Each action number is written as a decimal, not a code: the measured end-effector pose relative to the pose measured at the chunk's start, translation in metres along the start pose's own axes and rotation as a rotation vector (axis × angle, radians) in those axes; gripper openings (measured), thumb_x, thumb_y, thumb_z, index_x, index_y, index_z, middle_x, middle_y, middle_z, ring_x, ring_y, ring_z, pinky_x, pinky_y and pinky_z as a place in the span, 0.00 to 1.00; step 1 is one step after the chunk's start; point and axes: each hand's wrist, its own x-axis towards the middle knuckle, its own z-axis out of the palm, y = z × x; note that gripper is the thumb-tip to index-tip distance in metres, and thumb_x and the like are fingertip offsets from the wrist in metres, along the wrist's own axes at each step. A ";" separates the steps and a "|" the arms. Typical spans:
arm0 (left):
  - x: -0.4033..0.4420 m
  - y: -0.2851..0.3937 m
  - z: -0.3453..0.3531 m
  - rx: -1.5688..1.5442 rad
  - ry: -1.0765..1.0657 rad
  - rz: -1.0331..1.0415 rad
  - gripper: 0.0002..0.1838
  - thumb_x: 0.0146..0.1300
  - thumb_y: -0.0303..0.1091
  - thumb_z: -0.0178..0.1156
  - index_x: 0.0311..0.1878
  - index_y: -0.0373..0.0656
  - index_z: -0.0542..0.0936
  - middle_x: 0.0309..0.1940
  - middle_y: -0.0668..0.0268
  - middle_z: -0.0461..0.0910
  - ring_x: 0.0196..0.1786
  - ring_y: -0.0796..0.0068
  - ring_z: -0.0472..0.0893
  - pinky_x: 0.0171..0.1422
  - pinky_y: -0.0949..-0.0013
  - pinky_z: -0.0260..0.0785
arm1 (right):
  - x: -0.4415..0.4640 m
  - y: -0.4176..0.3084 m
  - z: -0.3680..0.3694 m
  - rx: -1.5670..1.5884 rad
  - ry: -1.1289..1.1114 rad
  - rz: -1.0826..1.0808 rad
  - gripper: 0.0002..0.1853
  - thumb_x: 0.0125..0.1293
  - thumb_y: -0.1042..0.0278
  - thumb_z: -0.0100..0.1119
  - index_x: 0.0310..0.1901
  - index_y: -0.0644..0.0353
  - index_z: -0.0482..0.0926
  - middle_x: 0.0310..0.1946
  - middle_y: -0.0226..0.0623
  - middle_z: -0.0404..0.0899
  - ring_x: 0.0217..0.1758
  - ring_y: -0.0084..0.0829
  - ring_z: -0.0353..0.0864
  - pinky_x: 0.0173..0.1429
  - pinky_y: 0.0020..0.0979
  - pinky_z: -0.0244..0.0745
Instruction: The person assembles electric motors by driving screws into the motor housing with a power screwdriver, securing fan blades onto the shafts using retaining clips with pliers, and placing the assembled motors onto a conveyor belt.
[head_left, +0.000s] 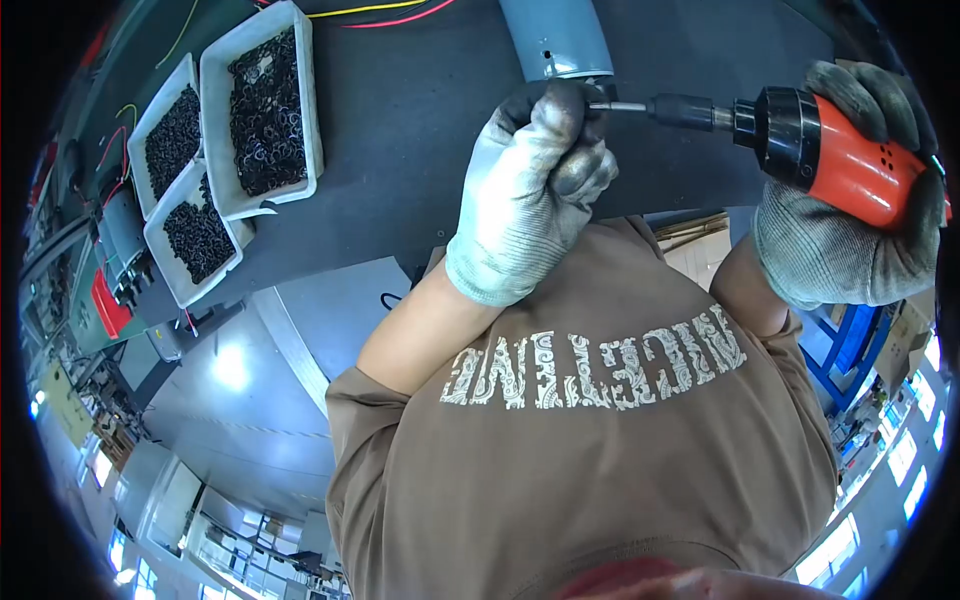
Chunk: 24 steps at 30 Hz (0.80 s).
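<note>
My right hand, in a grey work glove with dark fingertips, grips an orange and black electric screwdriver. Its long bit points left, toward my other hand. My left hand, also gloved, is closed with its fingers pinched at the bit's tip; whatever lies between them is hidden. Just beyond these fingers is a blue-grey cylindrical housing with a small hole in its side. Its near end is partly covered by my left hand.
On the dark worktable, at the left, stand a large white tray of black ring-like parts and two smaller white trays holding small black pieces. Another grey cylinder with wires lies farther left. Yellow and red wires run along the back.
</note>
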 end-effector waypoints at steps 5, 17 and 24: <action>-0.008 0.002 0.013 0.340 0.161 -0.008 0.14 0.69 0.41 0.60 0.37 0.40 0.72 0.24 0.73 0.67 0.20 0.87 0.59 0.28 0.78 0.54 | -0.002 -0.002 -0.007 0.033 0.014 0.058 0.15 0.53 0.75 0.60 0.44 0.56 0.73 0.39 0.33 0.70 0.45 0.28 0.68 0.56 0.34 0.64; 0.007 -0.037 -0.051 -0.062 0.052 -0.285 0.12 0.74 0.37 0.51 0.50 0.38 0.74 0.42 0.59 0.81 0.40 0.72 0.80 0.45 0.73 0.73 | -0.018 0.015 -0.020 -0.212 0.021 0.068 0.15 0.60 0.78 0.55 0.49 0.55 0.76 0.45 0.36 0.71 0.48 0.33 0.68 0.59 0.43 0.61; 0.010 -0.037 -0.037 0.251 0.172 -0.231 0.13 0.71 0.36 0.57 0.51 0.36 0.73 0.38 0.62 0.79 0.31 0.82 0.74 0.35 0.78 0.68 | -0.027 0.049 0.002 -0.705 -0.307 -0.049 0.18 0.67 0.76 0.52 0.58 0.57 0.73 0.49 0.38 0.72 0.50 0.36 0.67 0.60 0.48 0.62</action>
